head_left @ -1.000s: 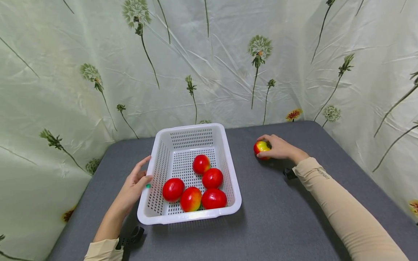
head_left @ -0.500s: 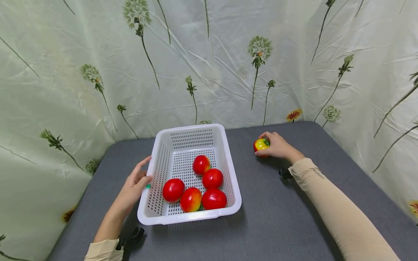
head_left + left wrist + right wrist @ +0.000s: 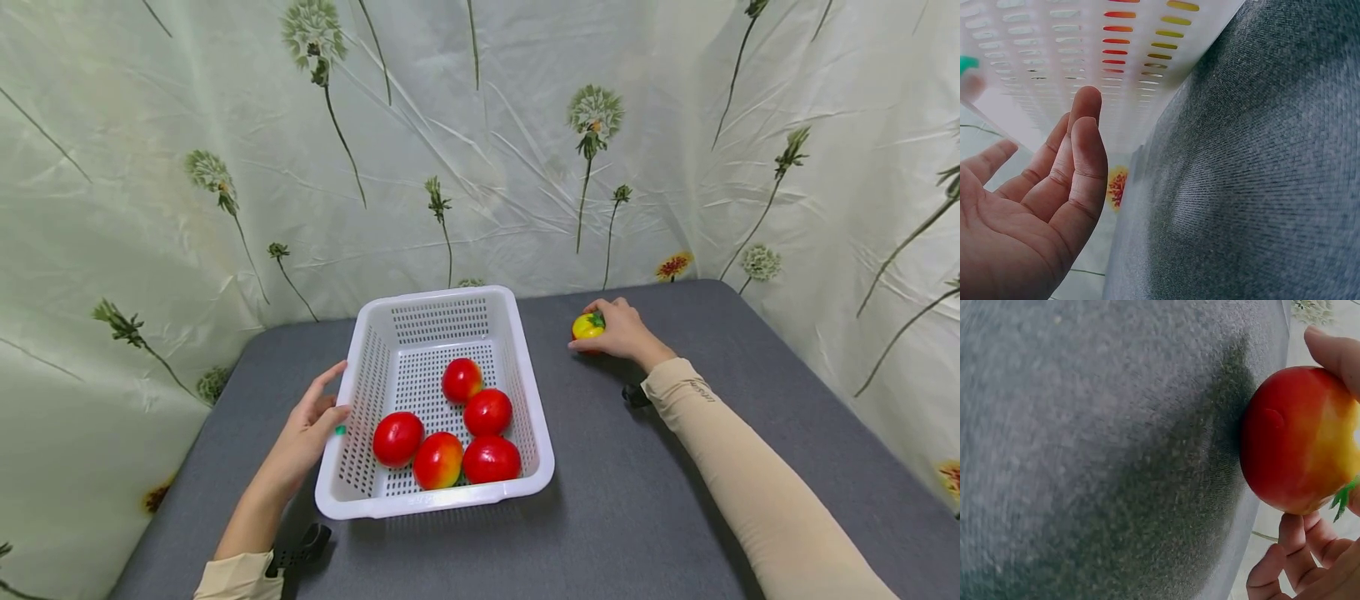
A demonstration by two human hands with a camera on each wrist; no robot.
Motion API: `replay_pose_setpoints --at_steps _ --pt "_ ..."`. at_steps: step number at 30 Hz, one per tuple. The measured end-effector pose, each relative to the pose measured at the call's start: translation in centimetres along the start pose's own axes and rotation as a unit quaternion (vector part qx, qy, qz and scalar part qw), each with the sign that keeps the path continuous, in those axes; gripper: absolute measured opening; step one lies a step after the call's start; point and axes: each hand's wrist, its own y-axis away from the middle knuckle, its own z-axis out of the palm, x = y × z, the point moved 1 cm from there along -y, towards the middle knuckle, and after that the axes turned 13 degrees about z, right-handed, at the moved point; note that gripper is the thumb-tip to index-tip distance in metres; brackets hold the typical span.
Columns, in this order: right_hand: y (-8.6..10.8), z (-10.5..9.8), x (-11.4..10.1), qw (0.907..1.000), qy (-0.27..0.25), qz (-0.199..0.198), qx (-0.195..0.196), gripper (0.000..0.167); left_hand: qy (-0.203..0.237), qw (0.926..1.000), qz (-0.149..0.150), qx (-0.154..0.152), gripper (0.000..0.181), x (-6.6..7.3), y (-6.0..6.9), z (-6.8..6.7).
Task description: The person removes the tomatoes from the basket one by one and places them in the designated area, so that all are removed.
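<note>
In the head view my right hand (image 3: 624, 333) pinches a red and yellow tomato (image 3: 587, 327) with a green calyx, right of the basket. In the right wrist view the thumb and fingers are on opposite sides of this tomato (image 3: 1297, 440); whether it touches the table is hard to tell. My left hand (image 3: 303, 429) holds the left side of a white perforated basket (image 3: 529, 383), thumb over the rim. Its other fingers (image 3: 1088, 159) bend beside the outer wall in the left wrist view. Several red tomatoes (image 3: 487, 411) lie inside, mostly toward the near end.
A dark grey cloth-covered table (image 3: 600, 500) carries the basket. Behind and at the sides hangs a pale curtain (image 3: 510, 150) with a dandelion print, meeting the table's back edge. A small green mark (image 3: 341, 430) is on the basket's left rim.
My right hand has moved left and slightly away from me with the tomato, turning its yellow, calyx end more upward. The left hand and the basket stay in place.
</note>
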Motion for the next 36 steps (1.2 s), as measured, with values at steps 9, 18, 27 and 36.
replay_pose_setpoints --at_steps 9,18,27,36 --pt "0.4 -0.3 0.8 0.9991 -0.005 -0.038 -0.018 0.084 -0.002 1.0 0.006 -0.001 0.066 -0.1 0.1 0.0" --pt "0.4 -0.8 1.1 0.9975 -0.014 -0.064 -0.025 0.077 -0.005 1.0 0.005 0.001 0.067 0.0 0.1 0.0" --pt "0.3 0.0 0.6 0.997 -0.028 -0.07 -0.015 0.078 -0.007 1.0 0.006 -0.001 0.066 -0.1 0.1 0.0" --pt "0.4 0.0 0.9 0.9976 -0.031 -0.059 -0.019 0.081 -0.002 0.9999 0.011 -0.002 0.066 -0.2 0.1 0.0"
